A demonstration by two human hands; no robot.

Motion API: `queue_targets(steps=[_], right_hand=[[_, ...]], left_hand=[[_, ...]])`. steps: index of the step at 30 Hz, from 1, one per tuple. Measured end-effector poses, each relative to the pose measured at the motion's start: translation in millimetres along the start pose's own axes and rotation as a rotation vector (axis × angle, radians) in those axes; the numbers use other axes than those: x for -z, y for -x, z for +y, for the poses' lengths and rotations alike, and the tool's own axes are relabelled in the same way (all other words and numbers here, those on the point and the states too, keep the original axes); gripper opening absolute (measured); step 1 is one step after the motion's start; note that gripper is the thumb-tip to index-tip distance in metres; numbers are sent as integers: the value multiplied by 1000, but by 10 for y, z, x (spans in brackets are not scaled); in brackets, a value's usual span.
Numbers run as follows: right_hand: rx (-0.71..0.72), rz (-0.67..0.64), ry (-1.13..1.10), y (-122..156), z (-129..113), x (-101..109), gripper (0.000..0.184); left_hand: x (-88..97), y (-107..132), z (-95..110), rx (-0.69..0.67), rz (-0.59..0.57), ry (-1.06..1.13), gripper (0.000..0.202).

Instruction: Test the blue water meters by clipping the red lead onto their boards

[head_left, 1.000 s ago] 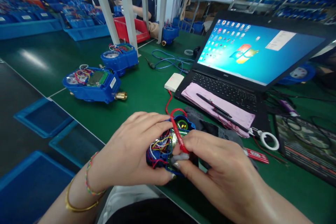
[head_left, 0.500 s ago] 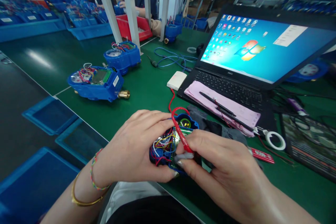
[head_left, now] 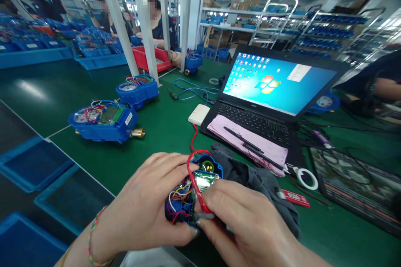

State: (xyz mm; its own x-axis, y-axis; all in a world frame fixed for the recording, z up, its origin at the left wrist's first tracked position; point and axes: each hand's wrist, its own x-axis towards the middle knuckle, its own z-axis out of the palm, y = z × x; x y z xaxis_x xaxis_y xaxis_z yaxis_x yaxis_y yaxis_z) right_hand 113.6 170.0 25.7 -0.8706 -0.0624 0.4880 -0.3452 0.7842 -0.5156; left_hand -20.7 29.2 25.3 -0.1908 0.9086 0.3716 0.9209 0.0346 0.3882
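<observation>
**One open blue housing (head_left: 184,204), gripped from both sides**

The left hand (head_left: 153,196) curls partly open around the housing, fingers over its far side and thumb along the near edge. The right hand (head_left: 247,217) is pinched closed, thumb against fingertips, on the grey end of a red cable (head_left: 194,181), right over the circuitry. That cable loops back to a small white box (head_left: 199,114) beside the laptop (head_left: 260,91). The housing sits at the near edge of the green table (head_left: 166,129), left of a grey cloth (head_left: 250,179); whether it rests on the surface cannot be told.
</observation>
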Motion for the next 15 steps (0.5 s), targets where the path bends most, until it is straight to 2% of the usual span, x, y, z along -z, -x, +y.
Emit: queue_targets(steps=[5, 9, 15], right_hand=[[28, 9, 157, 38, -47, -12, 15], [-15, 36, 17, 1, -30, 4, 16], [-192, -81, -144, -55, -13, 61, 15]], left_hand=[[22, -14, -22, 8, -49, 23, 70], [5, 1, -32, 14, -15, 10, 70], [-1, -10, -36, 36, -28, 11, 64]])
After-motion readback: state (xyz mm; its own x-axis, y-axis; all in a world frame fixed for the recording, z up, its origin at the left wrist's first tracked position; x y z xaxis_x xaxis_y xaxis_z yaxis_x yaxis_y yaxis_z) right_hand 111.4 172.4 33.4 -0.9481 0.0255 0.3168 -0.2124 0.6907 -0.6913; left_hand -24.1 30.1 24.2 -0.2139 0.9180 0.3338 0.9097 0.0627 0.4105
